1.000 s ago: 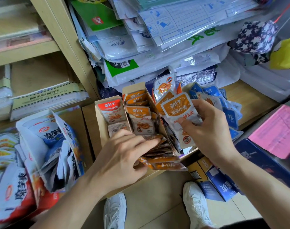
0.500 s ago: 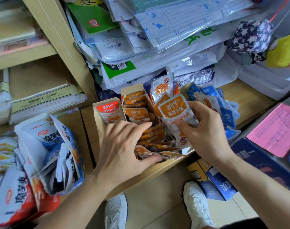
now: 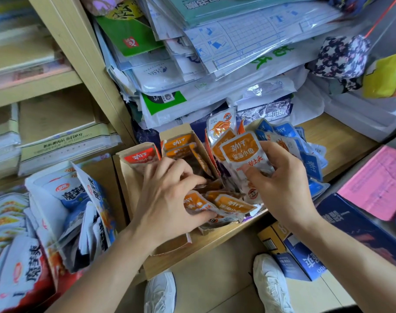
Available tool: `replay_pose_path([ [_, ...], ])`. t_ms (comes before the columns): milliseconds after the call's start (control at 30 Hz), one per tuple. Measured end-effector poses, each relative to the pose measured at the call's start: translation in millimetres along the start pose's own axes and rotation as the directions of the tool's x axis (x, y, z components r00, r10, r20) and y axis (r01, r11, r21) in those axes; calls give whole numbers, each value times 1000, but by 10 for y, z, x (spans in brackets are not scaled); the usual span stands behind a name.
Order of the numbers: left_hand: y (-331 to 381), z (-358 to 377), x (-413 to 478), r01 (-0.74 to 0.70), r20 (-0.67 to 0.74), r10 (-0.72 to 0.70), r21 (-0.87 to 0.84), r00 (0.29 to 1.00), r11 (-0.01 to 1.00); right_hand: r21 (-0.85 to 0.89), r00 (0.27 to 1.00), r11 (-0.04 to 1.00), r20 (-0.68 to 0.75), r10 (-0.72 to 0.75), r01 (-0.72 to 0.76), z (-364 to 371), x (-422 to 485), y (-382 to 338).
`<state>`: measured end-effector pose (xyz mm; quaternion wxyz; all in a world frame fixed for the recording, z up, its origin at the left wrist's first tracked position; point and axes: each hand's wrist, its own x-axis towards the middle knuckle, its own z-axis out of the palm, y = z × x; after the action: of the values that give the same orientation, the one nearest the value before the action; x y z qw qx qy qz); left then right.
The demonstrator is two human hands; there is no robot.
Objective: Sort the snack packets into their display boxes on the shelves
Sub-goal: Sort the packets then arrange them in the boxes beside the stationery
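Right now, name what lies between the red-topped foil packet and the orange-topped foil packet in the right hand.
In the head view: a row of orange packets and the box's cardboard divider.

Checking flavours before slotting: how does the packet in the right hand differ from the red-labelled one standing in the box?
The held packet has an orange label; the red-labelled packet has a red one. The held packet is pinched by the right hand; the red-labelled packet stands in the cardboard box. Both show the same brand characters.
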<state>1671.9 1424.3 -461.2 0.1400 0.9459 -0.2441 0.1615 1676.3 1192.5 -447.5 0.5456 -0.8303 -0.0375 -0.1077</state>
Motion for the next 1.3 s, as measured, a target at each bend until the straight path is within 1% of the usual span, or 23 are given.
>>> replay_pose_path([
  [100,-13,4,-76,-21,-29,20,-50,999,999,35,1000,999,-10,-6,7,-10,23,-20],
  [167,-4,7,-118,-32,-67,28,-59,997,998,90,1000,996,0,-28,28,-19,41,-70],
  [233,16,11,-133,-43,-116,36,-62,993,997,177,997,982,31,-67,61,-22,53,-141],
  [300,37,22,-147,-38,-141,25,-88,990,995,191,991,976,64,-120,106,-9,71,-191],
  [400,45,30,-169,-10,-110,-4,-129,994,992,95,976,981,121,-179,169,56,119,-190],
  [433,40,25,-174,-7,-93,-5,-130,996,992,28,968,978,139,-208,206,89,132,-179],
  [500,26,17,-177,-4,-60,-3,-107,998,994,-152,947,940,146,-285,307,155,157,-142],
  [533,20,12,-178,1,-47,-6,-107,999,994,-210,942,921,147,-301,327,176,173,-131],
  [633,29,28,-186,15,-63,-24,-150,998,989,-226,943,921,182,-280,317,201,247,-127],
  [733,40,30,-189,34,-105,-48,-131,993,991,-247,929,916,275,-247,316,224,302,-187],
  [800,33,11,-179,46,-116,-60,-114,991,992,-215,910,932,361,-203,293,239,334,-226],
  [867,27,-6,-175,62,-120,-76,-116,990,991,-179,901,946,395,-181,269,257,382,-240],
  [933,34,-13,-175,92,-132,-111,-144,985,985,-222,890,927,414,-193,304,294,444,-222],
  [1000,46,-20,-176,136,-147,-163,-180,976,974,-299,859,883,475,-191,362,347,460,-196],
  [1033,47,-23,-174,157,-155,-189,-195,970,968,-316,852,884,502,-152,344,361,464,-182],
  [1067,43,-24,-172,174,-159,-208,-204,965,963,-301,855,915,512,-82,268,347,458,-197],
  [1100,31,-19,-167,184,-161,-219,-206,962,961,-234,858,962,513,-2,143,305,445,-226],
  [1133,17,-7,-161,192,-162,-226,-201,961,961,-120,851,993,522,54,11,240,432,-255],
  [1167,1,10,-153,199,-159,-232,-196,960,960,-11,836,996,543,79,-87,159,420,-267],
  [1200,-15,28,-142,204,-156,-235,-192,959,960,51,808,990,584,78,-133,63,403,-275],
  [1233,-29,47,-130,203,-153,-233,-188,960,961,49,767,992,639,61,-120,-29,373,-277],
  [1267,-41,67,-121,200,-152,-229,-181,962,963,-11,714,998,699,48,-56,-106,326,-267],
  [1300,-49,84,-117,201,-152,-228,-175,962,964,-106,661,993,748,51,43,-155,270,-249],
])
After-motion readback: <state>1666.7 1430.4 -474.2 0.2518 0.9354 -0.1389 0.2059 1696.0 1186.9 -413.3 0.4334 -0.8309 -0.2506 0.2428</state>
